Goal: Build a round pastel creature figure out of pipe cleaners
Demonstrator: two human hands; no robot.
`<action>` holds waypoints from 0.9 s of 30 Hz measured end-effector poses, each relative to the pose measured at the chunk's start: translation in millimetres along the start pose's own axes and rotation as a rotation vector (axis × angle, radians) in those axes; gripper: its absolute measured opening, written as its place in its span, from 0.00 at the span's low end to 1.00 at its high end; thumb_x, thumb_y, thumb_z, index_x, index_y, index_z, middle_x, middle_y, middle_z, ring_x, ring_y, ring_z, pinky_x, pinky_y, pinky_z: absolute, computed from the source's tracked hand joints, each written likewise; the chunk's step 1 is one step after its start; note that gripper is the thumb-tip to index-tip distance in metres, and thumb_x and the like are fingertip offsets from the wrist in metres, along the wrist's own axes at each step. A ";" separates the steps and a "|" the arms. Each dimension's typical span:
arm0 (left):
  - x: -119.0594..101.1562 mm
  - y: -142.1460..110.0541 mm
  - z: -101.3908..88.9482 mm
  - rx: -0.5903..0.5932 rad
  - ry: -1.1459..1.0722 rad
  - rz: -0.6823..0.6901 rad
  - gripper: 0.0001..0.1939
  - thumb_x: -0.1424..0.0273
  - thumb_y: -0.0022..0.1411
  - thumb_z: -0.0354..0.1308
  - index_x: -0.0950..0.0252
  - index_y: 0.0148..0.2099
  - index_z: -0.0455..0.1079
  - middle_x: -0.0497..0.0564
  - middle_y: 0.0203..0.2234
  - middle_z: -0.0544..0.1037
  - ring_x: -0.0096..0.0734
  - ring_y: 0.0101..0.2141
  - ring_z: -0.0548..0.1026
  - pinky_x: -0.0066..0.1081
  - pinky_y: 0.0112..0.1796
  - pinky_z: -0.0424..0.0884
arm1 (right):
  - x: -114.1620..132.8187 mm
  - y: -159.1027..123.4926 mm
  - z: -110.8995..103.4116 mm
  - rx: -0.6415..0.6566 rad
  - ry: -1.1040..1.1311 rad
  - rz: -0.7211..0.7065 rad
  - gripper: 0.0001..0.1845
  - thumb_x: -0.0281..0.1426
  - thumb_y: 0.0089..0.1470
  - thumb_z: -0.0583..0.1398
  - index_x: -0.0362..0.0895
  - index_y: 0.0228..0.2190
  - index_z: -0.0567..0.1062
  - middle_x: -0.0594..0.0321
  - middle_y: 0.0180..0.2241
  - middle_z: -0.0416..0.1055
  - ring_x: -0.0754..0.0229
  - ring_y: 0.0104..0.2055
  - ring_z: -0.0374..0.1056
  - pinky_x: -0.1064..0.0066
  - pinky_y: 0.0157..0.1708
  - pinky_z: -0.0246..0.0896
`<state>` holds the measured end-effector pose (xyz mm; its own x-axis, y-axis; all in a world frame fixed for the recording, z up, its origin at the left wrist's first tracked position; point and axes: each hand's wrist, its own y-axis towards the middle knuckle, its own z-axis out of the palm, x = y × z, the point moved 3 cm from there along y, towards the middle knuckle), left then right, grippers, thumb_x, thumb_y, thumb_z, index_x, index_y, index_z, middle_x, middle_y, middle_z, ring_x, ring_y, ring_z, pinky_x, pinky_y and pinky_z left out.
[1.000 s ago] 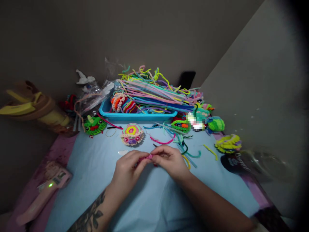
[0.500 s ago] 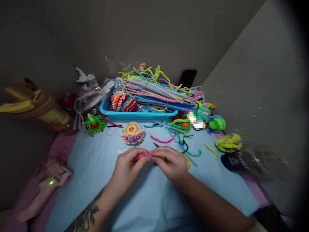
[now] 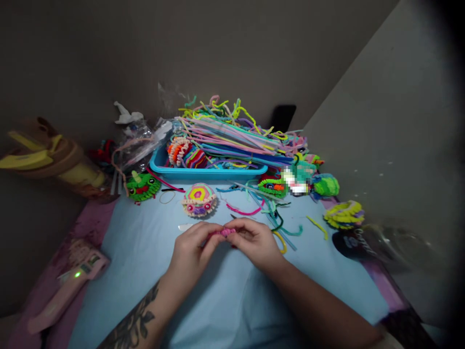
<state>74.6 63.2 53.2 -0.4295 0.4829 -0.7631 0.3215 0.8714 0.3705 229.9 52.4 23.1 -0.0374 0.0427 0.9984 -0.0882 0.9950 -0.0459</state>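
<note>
dim rm, soft shadow under hands (image 3: 227, 242), dark R edge, slight blur at L/R sides, wide-angle distortion

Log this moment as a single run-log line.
left hand: pinching pink piece | right hand: pinching same piece | round figure: on blue cloth, beyond hands | blue tray: holding colored stems

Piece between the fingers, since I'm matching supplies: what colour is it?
The piece is pink, seen best in the head view.

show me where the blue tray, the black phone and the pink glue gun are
Blue tray (image 3: 209, 173): head view, on its front wall.
Black phone (image 3: 284, 118): head view, middle of its dark face.
Pink glue gun (image 3: 58, 303): head view, on its long body.
</note>
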 end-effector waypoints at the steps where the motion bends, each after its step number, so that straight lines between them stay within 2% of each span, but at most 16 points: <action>1: 0.9 -0.4 0.4 0.002 -0.002 -0.024 0.05 0.72 0.60 0.57 0.63 0.36 0.74 0.49 0.28 0.80 0.28 0.29 0.77 0.25 0.32 0.73 | 1.7 -0.5 -0.5 -0.003 -0.061 -0.038 0.09 0.37 0.51 0.62 0.45 0.33 0.78 0.62 0.28 0.76 0.63 0.28 0.71 0.73 0.28 0.68; 5: 4.9 -1.8 2.4 0.009 -0.021 -0.115 0.06 0.70 0.59 0.57 0.63 0.34 0.74 0.47 0.26 0.80 0.26 0.26 0.76 0.24 0.30 0.72 | 11.7 -2.7 -4.2 -0.053 -0.369 -0.307 0.06 0.33 0.54 0.60 0.46 0.30 0.77 0.63 0.26 0.75 0.61 0.29 0.70 0.71 0.32 0.67; 7: 6.1 -1.8 4.2 0.036 -0.040 -0.151 0.07 0.69 0.60 0.56 0.64 0.32 0.74 0.46 0.23 0.79 0.25 0.24 0.75 0.24 0.28 0.70 | 15.9 -3.4 -4.7 -0.031 -0.473 -0.434 0.06 0.31 0.56 0.58 0.47 0.31 0.76 0.62 0.27 0.75 0.60 0.31 0.70 0.69 0.36 0.67; 10: 7.1 -1.2 6.9 0.097 -0.076 -0.193 0.10 0.68 0.61 0.54 0.64 0.30 0.73 0.45 0.20 0.77 0.24 0.21 0.73 0.22 0.24 0.68 | 19.2 -3.2 -4.9 0.037 -0.552 -0.539 0.07 0.29 0.58 0.55 0.47 0.32 0.74 0.61 0.28 0.74 0.60 0.33 0.69 0.68 0.36 0.66; 12: 8.0 -0.7 6.7 0.106 -0.087 -0.203 0.09 0.68 0.60 0.55 0.64 0.32 0.75 0.46 0.21 0.77 0.24 0.22 0.73 0.22 0.25 0.69 | 20.2 -2.8 -6.2 0.037 -0.568 -0.574 0.07 0.28 0.58 0.55 0.46 0.32 0.73 0.61 0.28 0.73 0.60 0.33 0.69 0.69 0.36 0.65; 14: 9.6 -0.4 4.5 0.059 -0.090 -0.200 0.08 0.68 0.58 0.58 0.64 0.38 0.75 0.48 0.26 0.80 0.26 0.25 0.75 0.24 0.27 0.71 | 19.3 -2.0 -9.1 -0.013 -0.567 -0.558 0.06 0.28 0.58 0.55 0.46 0.33 0.73 0.61 0.29 0.73 0.60 0.33 0.69 0.69 0.36 0.65; 16: 11.6 -0.6 1.7 -0.006 -0.088 -0.202 0.11 0.68 0.56 0.60 0.64 0.43 0.74 0.51 0.32 0.80 0.28 0.28 0.77 0.25 0.29 0.72 | 15.2 -0.8 -12.7 -0.077 -0.547 -0.471 0.05 0.28 0.57 0.56 0.46 0.33 0.73 0.61 0.30 0.73 0.60 0.34 0.69 0.69 0.36 0.64; 19: 11.9 -1.6 0.5 -0.039 -0.078 -0.176 0.08 0.68 0.57 0.60 0.64 0.40 0.75 0.51 0.33 0.80 0.28 0.30 0.77 0.25 0.31 0.73 | 6.0 0.4 -15.0 -0.105 -0.442 -0.297 0.06 0.31 0.56 0.58 0.45 0.36 0.73 0.61 0.31 0.73 0.60 0.33 0.69 0.70 0.33 0.64; 21: 10.1 -2.5 1.3 -0.031 -0.071 -0.147 0.06 0.69 0.57 0.60 0.64 0.38 0.74 0.49 0.31 0.80 0.26 0.28 0.77 0.23 0.30 0.72 | 2.7 0.5 -13.1 -0.082 -0.384 -0.240 0.09 0.33 0.55 0.59 0.46 0.39 0.74 0.60 0.33 0.74 0.60 0.34 0.70 0.71 0.32 0.65; 24: 8.0 -3.9 3.0 -0.008 -0.076 -0.140 0.05 0.71 0.57 0.60 0.65 0.37 0.73 0.47 0.29 0.80 0.24 0.27 0.76 0.21 0.29 0.71 | 5.2 0.3 -8.3 -0.050 -0.397 -0.262 0.08 0.32 0.54 0.60 0.46 0.38 0.76 0.61 0.33 0.75 0.61 0.33 0.71 0.73 0.32 0.65; 27: 8.4 -4.8 4.4 0.027 -0.061 -0.177 0.04 0.70 0.58 0.58 0.65 0.35 0.72 0.46 0.26 0.79 0.23 0.25 0.75 0.21 0.28 0.69 | 11.2 0.4 -5.1 -0.034 -0.419 -0.343 0.05 0.30 0.55 0.60 0.47 0.33 0.77 0.63 0.29 0.76 0.62 0.31 0.71 0.73 0.32 0.66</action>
<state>73.1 62.7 42.6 -0.4301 0.3151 -0.8460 0.2682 0.9394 0.2136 234.6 53.8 34.5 -0.4060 -0.3179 0.8568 -0.1335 0.9481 0.2885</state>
